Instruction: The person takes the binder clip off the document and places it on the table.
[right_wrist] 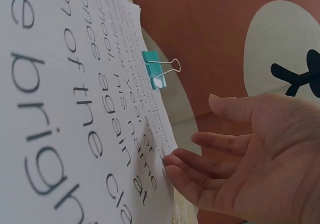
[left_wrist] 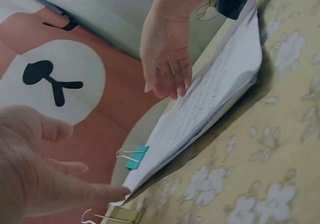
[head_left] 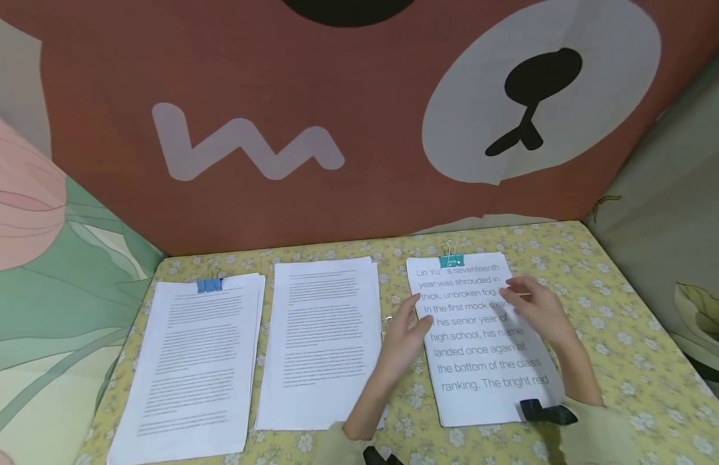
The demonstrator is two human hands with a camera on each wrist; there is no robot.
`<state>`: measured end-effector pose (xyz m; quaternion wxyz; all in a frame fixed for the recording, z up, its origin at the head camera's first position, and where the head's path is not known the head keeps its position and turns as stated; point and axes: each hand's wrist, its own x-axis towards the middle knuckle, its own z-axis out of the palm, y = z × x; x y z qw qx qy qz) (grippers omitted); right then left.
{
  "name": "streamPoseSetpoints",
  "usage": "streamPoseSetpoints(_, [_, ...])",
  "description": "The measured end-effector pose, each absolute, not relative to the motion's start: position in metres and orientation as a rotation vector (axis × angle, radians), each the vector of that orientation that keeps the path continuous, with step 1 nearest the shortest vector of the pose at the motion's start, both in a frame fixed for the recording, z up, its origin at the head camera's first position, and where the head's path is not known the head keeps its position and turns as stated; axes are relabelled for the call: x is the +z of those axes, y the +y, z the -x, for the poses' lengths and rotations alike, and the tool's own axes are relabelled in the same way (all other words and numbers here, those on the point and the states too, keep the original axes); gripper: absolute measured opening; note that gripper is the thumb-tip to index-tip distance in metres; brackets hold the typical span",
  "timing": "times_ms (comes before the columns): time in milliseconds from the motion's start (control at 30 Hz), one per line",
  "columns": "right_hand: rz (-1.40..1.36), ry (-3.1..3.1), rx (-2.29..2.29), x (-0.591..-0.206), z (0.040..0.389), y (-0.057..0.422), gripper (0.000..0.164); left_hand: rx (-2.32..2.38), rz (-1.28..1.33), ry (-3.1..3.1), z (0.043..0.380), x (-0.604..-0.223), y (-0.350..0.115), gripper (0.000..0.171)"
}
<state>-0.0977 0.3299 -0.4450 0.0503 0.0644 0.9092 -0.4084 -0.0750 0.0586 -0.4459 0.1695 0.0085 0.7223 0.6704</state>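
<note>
A stack of large-print paper lies at the right, with a teal binder clip on its top edge. My left hand is at the stack's left edge, fingers extended and thumb apart. In the left wrist view its fingertip is right at the paper's corner near the clip. My right hand hovers by the right edge, its fingers loosely bent and overlapping the page in the head view. Both hands hold nothing. Beside the left hand lies a yellowish binder clip, mostly hidden behind the hand in the head view.
A middle stack of small-print paper shows no clip on its top edge. Farther left, another stack carries a blue binder clip. All lie on a yellow floral tablecloth. A reddish-brown printed backdrop stands behind.
</note>
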Motion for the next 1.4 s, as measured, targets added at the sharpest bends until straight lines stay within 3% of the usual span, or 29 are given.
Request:
streamPoseSetpoints(700, [-0.512, 2.689, -1.237, -0.452, 0.097, 0.347, 0.065, 1.961, 0.056, 2.081, 0.068, -0.452, 0.072, 0.057])
streamPoseSetpoints(933, [-0.541, 2.606, -1.335, -0.458, 0.097, 0.354, 0.068, 2.077, 0.126, 1.970, 0.064, -0.453, 0.078, 0.068])
streamPoseSetpoints(1067, [-0.488, 2.576, -1.312, -0.460, 0.098, 0.357, 0.062, 2.022, 0.110, 1.968, 0.065, -0.456, 0.080, 0.071])
streamPoseSetpoints(1267, [-0.361, 2.636, -1.300, -0.459, 0.098, 0.356, 0.038, 1.989, 0.026, 1.932, 0.066, -0.461, 0.079, 0.061])
streamPoseSetpoints(1400, [-0.348, 2.662, -1.346, -0.455, 0.095, 0.356, 0.038, 1.975, 0.063, 1.961, 0.067, -0.457, 0.074, 0.063])
